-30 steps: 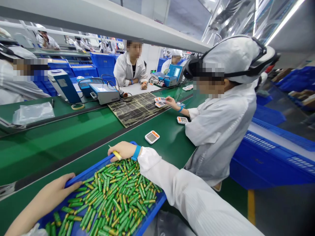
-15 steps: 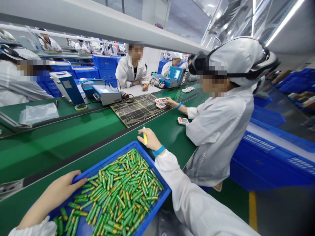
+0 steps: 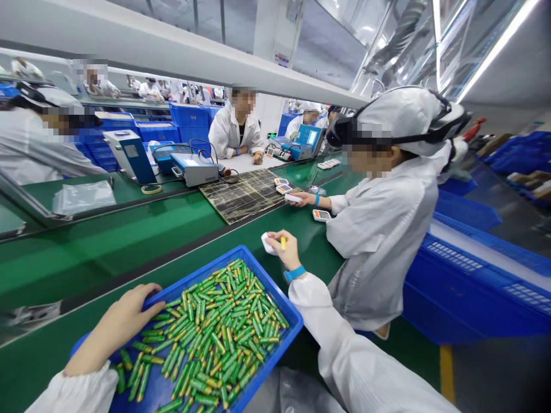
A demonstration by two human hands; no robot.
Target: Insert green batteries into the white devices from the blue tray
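Left hand [image 3: 131, 312] on tray rim [image 3: 296, 321], right hand [image 3: 284, 250] outstretched

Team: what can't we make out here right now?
Blue tray: head view, near end cut off by bottom edge.
Green-and-gold cylinders: head view, lower ones hidden by upper; any print too small.
White device: head view, far face turned away.
Yellow tool: head view, tip too small against fingers.

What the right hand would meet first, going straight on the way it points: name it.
Probably the near edge of the dark, grid-lined board, ahead of the white device in the right hand; depth is unclear, so it might pass above.
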